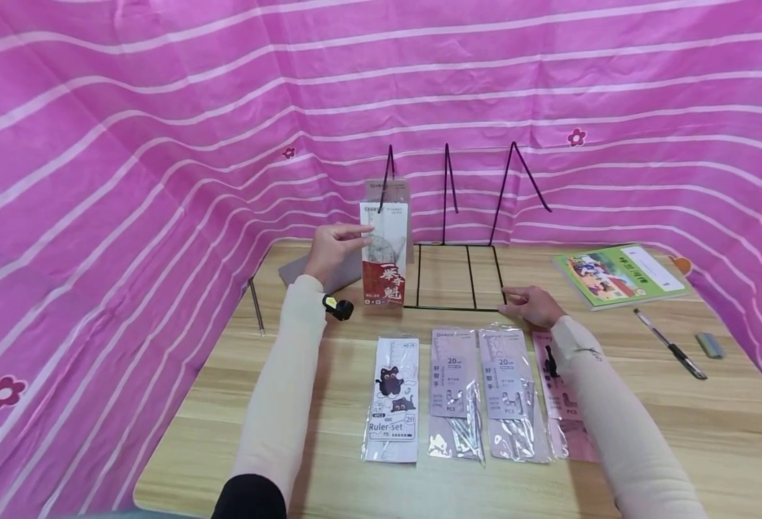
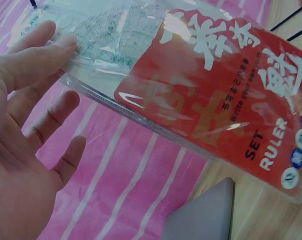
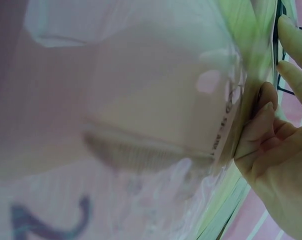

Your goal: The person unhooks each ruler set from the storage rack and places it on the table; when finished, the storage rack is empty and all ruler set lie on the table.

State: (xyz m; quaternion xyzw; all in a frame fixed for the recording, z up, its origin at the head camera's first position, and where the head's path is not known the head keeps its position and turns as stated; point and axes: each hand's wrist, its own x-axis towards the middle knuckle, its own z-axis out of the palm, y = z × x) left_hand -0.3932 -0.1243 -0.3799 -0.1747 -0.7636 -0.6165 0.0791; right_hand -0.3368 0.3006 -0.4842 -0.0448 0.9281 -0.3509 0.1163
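Note:
A black wire rack [image 1: 473, 277] stands at the back of the table, with hooks rising from it. On its left hook hangs a clear packet, a ruler set [image 1: 383, 281] with a protractor and a red printed card, in front of another packet [image 1: 396, 189]. My left hand [image 1: 337, 249] touches the packet's left edge, two fingers against its front and the others extended beside it. Fingertips of my right hand [image 1: 531, 304] rest against the rack's front right corner. In the right wrist view, a blurred pink packet [image 3: 141, 110] covers most of the scene beside this hand.
Several ruler packets lie in a row in front, including one with black cats [image 1: 393, 396] and pink ones [image 1: 455, 375]. A grey flat case [image 1: 344, 274] lies behind my left wrist, a pencil [image 1: 257, 306] to its left. Rightward are a green book [image 1: 621, 277], pen [image 1: 669, 344] and eraser [image 1: 709, 345].

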